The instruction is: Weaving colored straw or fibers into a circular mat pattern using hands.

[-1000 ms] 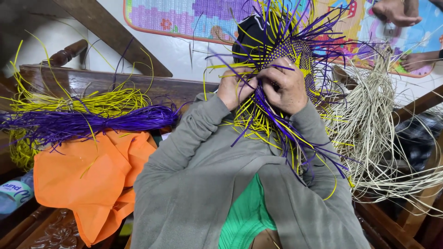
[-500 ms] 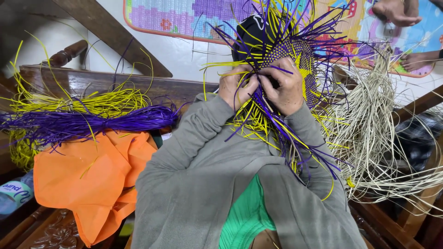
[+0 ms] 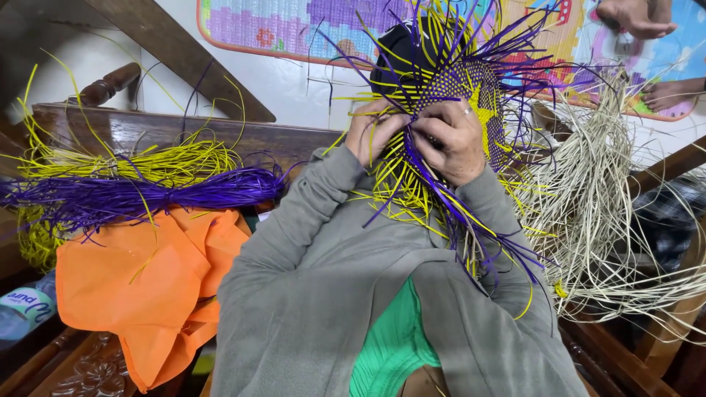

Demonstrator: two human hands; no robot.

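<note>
The right hand (image 3: 450, 140) is curled shut on purple and yellow strands at the lower edge of the woven piece (image 3: 471, 92), knuckles toward the camera and a ring on one finger. Just beside it at nine o'clock, the left hand (image 3: 370, 132) also has its fingers folded in, pinching yellow strands (image 3: 401, 195) that spill down between the two grey sleeves (image 3: 323, 242). The woven piece sits at twelve o'clock from both hands, a rounded purple-and-yellow plaited panel with a yellow star figure, and loose purple strands (image 3: 482, 228) fan out from it all round. Below the sleeves, at six o'clock, a green garment (image 3: 390, 345) shows. At three o'clock from the hands hangs a tangled mass of pale straw-coloured fibres (image 3: 588, 213). Well away at nine o'clock, a bundle of purple strips (image 3: 140, 195) lies across a bundle of yellow strips (image 3: 125, 162), both resting on an orange cloth (image 3: 140, 279) by a dark wooden rail (image 3: 147, 129). A clear bottle (image 3: 18, 312) lies at the far eight o'clock edge. At one o'clock, on a colourful play mat (image 3: 309, 29), another person's hand (image 3: 636, 16) and foot (image 3: 665, 94) are in view.
</note>
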